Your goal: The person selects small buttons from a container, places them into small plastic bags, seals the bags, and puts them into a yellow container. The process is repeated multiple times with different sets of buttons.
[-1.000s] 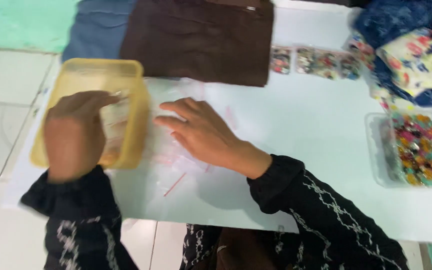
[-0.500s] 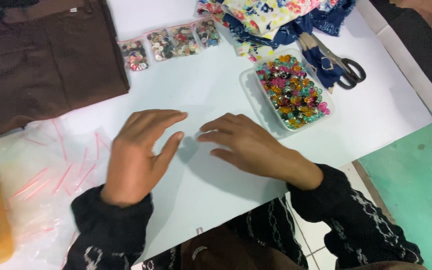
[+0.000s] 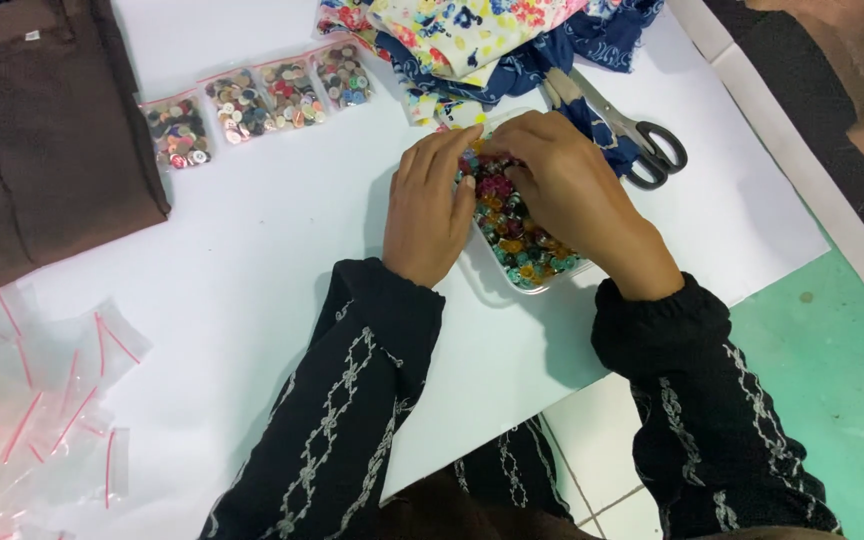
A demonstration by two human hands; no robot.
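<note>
A clear plastic tray [image 3: 512,282] full of small colourful buttons [image 3: 514,232] stands on the white table [image 3: 282,250]. My left hand [image 3: 434,205] rests against the tray's left side, its fingertips reaching into the buttons. My right hand [image 3: 564,190] lies over the tray from the right, fingers curled down among the buttons at its far end. Whether either hand pinches a button is hidden by the fingers. Both arms wear black sleeves with white embroidery.
Several small clear bags of buttons [image 3: 252,100] lie in a row at the back left. Brown folded cloth [image 3: 37,130] is far left. Floral and blue fabric [image 3: 482,35] and black-handled scissors [image 3: 632,135] sit behind the tray. Empty red-striped zip bags [image 3: 27,400] lie at lower left.
Both hands moved from the bare table surface forward and to the right, into the tray of buttons. The view shifted so the tray is now central.
</note>
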